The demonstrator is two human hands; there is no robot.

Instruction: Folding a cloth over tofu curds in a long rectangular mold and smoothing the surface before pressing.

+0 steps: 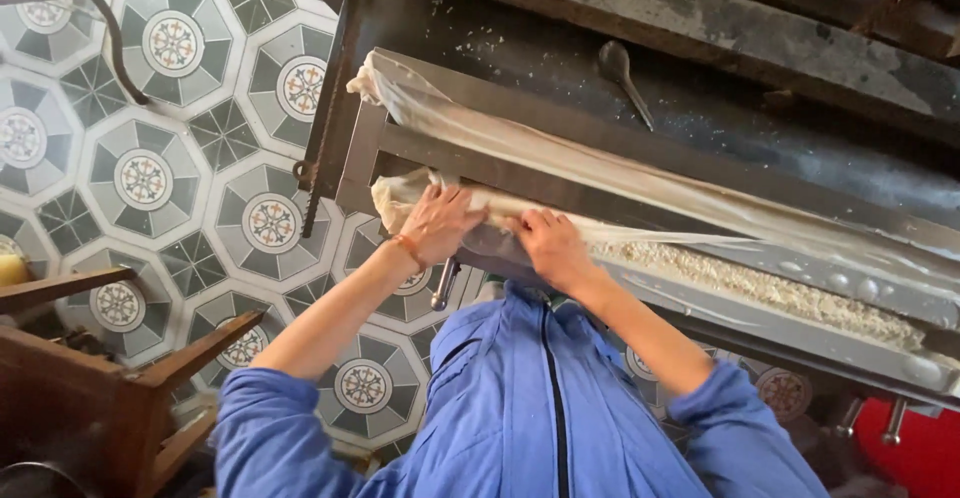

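My left hand point(438, 222) and my right hand point(548, 244) press side by side on a thin, pale, translucent sheet point(470, 205) draped over the near edge of a long metal tray point(700, 303). Both hands have fingers curled onto the sheet, gripping it. A second sheet point(520, 143) stretches along a metal bar behind. Crumbly pale grain point(760, 288) lies in the tray to the right of my right hand. An orange band circles my left wrist. My sleeves are blue.
A dark spoon point(622, 73) lies on the black metal surface point(760, 128) behind the tray. Patterned floor tiles point(150, 158) spread to the left. A wooden stool point(110, 378) stands at lower left. Something red point(925, 448) sits at lower right.
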